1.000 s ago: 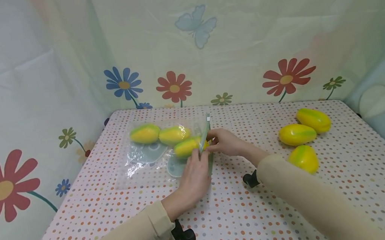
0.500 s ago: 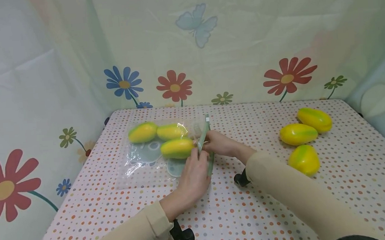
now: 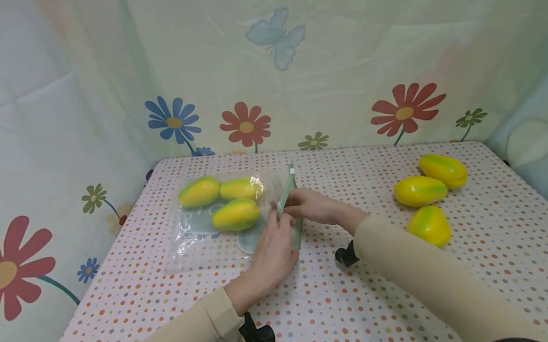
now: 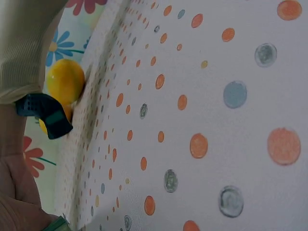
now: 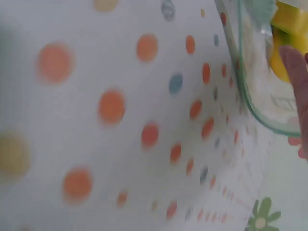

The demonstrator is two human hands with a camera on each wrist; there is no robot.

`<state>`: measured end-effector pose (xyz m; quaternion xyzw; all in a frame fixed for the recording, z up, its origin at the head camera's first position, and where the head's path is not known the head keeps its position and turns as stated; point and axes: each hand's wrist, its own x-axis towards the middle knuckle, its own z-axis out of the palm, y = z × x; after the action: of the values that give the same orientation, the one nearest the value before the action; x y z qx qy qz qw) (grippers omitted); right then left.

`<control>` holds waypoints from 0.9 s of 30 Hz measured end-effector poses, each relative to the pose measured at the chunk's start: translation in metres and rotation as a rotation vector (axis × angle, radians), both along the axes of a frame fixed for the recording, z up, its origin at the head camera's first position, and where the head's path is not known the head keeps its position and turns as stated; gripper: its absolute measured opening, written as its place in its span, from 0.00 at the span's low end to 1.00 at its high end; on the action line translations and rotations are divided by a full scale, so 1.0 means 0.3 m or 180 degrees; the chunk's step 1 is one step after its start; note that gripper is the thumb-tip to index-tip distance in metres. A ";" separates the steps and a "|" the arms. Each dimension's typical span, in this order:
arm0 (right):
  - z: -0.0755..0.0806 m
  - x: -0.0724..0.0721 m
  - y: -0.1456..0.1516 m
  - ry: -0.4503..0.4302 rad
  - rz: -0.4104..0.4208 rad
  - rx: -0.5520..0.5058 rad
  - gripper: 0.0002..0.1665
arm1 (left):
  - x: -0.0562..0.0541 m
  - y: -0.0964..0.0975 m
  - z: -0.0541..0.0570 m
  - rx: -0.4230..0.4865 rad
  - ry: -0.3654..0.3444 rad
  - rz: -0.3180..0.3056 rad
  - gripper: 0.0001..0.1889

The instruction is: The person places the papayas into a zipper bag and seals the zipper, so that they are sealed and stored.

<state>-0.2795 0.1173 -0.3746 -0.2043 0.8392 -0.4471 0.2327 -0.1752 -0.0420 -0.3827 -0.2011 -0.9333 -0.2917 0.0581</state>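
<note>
A clear zip bag (image 3: 203, 257) with a green edge lies on the table, its mouth facing right. Three yellow-green papayas, with one papaya (image 3: 235, 215) nearest the mouth, are inside it. My left hand (image 3: 274, 251) pinches the green edge of the bag; in the left wrist view, a bit of the green strip (image 4: 58, 224) shows beside that hand. My right hand (image 3: 313, 206) reaches into the mouth, its fingertips partly behind the edge. In the right wrist view, a straight finger (image 5: 294, 67) points toward the yellow fruit, and nothing is held.
Three more papayas, one of them a front papaya (image 3: 429, 226), lie on the right of the dotted table (image 3: 362, 314). A flowered cloth (image 3: 343, 63) hangs behind and at the sides. Black wrist-camera mounts hang below both sleeves.
The papaya at the bag's mouth has slid left, deeper into the bag, and my right hand has followed inward and let go of it. My left hand stays on the edge.
</note>
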 end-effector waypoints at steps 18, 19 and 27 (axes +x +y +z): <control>0.224 0.336 0.568 0.0859 -0.1888 0.0628 0.38 | 0.007 0.004 0.018 -0.0028 -0.0431 0.0100 0.38; 0.218 0.358 0.584 0.0925 -0.2002 0.0715 0.40 | 0.006 0.003 0.020 -0.0028 -0.0422 0.0109 0.38; 0.101 0.493 0.612 0.0953 -0.2505 0.1181 0.55 | 0.015 0.005 0.022 0.0000 -0.0420 0.0117 0.38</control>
<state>-0.1316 0.3009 -0.3443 0.1128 0.9431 -0.3093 -0.0460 -0.1707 -0.0404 -0.3761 -0.1643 -0.9386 -0.3032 0.0018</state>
